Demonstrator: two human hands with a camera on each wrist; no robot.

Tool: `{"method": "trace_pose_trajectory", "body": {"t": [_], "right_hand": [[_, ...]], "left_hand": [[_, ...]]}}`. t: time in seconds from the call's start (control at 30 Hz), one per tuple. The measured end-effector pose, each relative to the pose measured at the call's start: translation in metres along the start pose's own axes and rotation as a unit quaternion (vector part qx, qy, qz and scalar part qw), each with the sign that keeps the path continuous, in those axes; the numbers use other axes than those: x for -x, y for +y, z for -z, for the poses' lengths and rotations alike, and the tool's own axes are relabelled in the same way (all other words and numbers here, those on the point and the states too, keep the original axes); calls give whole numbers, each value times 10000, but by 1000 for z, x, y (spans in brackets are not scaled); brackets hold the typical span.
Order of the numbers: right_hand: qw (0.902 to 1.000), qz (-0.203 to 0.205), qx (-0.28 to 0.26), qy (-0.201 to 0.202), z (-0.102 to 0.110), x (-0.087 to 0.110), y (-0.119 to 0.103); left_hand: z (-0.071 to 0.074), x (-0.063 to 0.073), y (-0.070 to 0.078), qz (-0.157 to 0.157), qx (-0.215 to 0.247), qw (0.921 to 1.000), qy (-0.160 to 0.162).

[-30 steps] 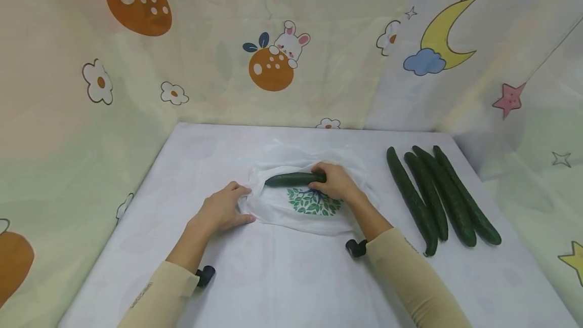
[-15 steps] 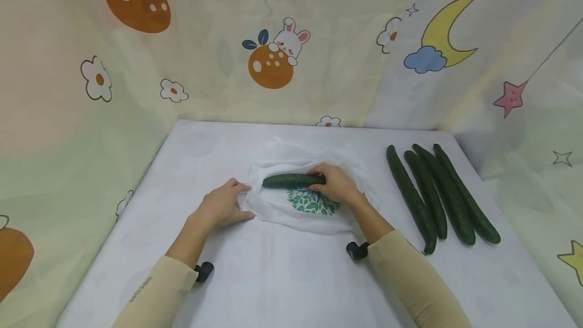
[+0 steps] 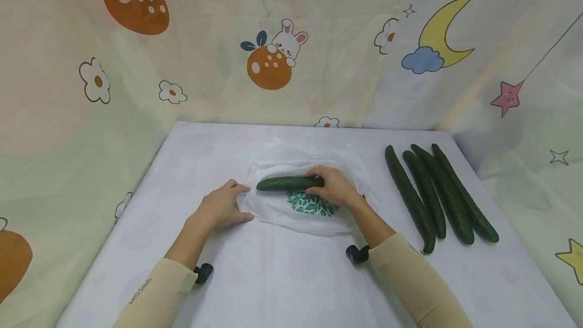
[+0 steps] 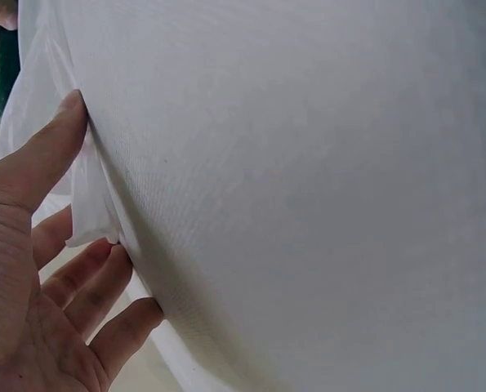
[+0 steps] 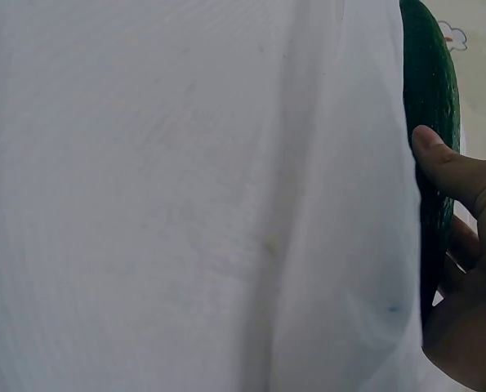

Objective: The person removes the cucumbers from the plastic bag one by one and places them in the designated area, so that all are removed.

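A dark green cucumber lies sideways over a thin white plastic bag, which bears a green leafy tree print. My right hand grips the cucumber's right end, thumb on the near side and fingers on the far side. In the right wrist view, the thumb presses along the cucumber while the other fingers are partly hidden behind it. At the bag's left edge rests my left hand, its thumb and fingers spread apart. The left wrist view has these fingers loosely bent against the white edge.
Several long cucumbers lie side by side at the table's right. A white cloth covers the table. Behind and around it hangs a patterned curtain.
My right hand has drawn the cucumber leftward and slightly nearer, so it now overlaps the top of the tree print. The left hand has stayed nearly still at the bag's edge.
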State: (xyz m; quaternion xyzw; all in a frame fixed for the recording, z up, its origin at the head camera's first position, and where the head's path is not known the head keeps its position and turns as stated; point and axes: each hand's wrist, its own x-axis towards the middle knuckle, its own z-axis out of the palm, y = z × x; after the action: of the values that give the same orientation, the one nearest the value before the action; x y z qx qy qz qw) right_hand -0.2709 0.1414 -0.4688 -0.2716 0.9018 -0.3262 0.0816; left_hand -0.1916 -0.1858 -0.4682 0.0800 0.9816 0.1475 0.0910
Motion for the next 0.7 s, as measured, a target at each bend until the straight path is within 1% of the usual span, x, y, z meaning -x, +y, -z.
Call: {"method": "trace_pose_trajectory", "body": {"t": [0.27, 0.43, 0.7], "right_hand": [[9996, -108, -264, 72, 2, 5, -3], [9994, -108, -304, 79, 5, 6, -6], [9988, 90, -442, 183, 7, 8, -16]], "left_hand": [[0, 0, 0, -3, -32, 10000, -7], [-1, 0, -1, -48, -24, 10000, 21], [0, -1, -1, -112, -20, 9999, 29]]}}
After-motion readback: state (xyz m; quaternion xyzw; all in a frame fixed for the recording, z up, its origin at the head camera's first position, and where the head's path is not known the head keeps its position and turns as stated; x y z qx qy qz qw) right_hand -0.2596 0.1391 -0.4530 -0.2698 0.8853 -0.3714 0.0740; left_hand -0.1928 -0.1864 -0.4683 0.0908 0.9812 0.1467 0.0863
